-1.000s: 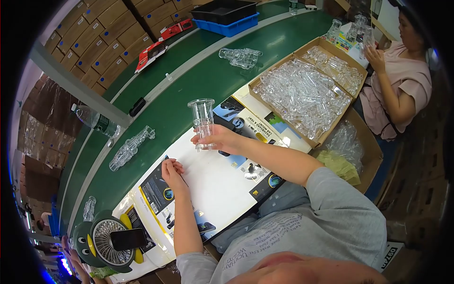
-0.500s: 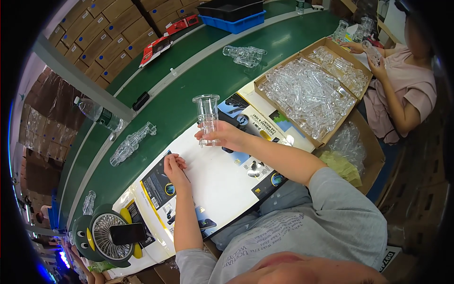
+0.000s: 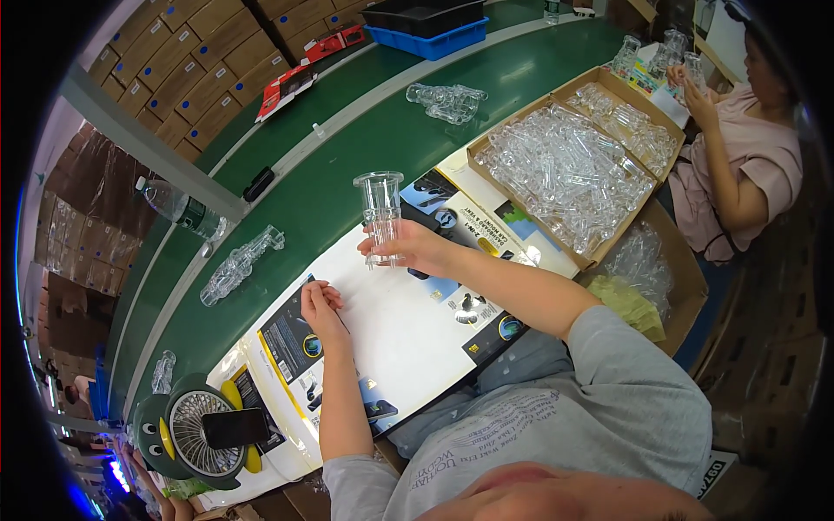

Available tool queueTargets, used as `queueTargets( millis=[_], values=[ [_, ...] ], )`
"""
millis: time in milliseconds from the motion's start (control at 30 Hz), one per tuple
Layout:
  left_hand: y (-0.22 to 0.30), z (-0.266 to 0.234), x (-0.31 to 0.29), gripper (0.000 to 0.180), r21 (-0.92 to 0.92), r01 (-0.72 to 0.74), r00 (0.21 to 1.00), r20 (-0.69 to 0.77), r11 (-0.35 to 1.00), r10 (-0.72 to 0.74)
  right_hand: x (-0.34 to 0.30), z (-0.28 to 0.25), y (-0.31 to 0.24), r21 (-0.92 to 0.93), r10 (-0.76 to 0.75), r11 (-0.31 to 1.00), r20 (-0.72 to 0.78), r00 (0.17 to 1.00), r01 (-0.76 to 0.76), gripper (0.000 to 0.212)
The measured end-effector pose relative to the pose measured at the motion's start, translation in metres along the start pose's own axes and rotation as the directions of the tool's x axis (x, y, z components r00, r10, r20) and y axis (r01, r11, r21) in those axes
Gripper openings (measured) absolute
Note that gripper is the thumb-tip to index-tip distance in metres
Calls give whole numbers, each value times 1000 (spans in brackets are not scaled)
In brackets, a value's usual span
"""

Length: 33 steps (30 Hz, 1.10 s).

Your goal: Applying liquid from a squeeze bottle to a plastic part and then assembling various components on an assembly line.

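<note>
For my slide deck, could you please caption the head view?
Right hand lifts a clear plastic piece above a flat printed carton; left hand rests on it.

The right hand (image 3: 415, 249) gripped a clear plastic cup-shaped part (image 3: 381, 214) upright above the flat printed carton sheet (image 3: 401, 330). The left hand (image 3: 320, 304) rested on that sheet. A cardboard box (image 3: 532, 201) of clear parts stood beside it on the green belt (image 3: 330, 187).
</note>
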State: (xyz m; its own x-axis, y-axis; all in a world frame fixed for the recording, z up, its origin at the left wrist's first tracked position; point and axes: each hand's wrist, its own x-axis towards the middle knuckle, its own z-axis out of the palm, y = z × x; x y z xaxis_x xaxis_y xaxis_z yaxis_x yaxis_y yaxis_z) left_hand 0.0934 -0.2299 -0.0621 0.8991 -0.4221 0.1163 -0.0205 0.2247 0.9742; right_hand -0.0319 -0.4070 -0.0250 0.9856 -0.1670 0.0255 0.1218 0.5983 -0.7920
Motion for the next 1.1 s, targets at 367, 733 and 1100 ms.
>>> queueTargets(
  millis=[367,733,1100],
  values=[
    [-4,-2,2,22,29,-9,1000,0,1000,9,1,3,1,17,5,1000,7,1000,-6,46],
    [-8,2,3,20,37,-39,998,53,999,37,21,-2,-14,47,2,999,-321,947,14,32],
    [-10,-1,4,18,76,-85,991,112,994,76,95,-110,-133,-472,-524,850,-720,455,233,30]
  ],
)
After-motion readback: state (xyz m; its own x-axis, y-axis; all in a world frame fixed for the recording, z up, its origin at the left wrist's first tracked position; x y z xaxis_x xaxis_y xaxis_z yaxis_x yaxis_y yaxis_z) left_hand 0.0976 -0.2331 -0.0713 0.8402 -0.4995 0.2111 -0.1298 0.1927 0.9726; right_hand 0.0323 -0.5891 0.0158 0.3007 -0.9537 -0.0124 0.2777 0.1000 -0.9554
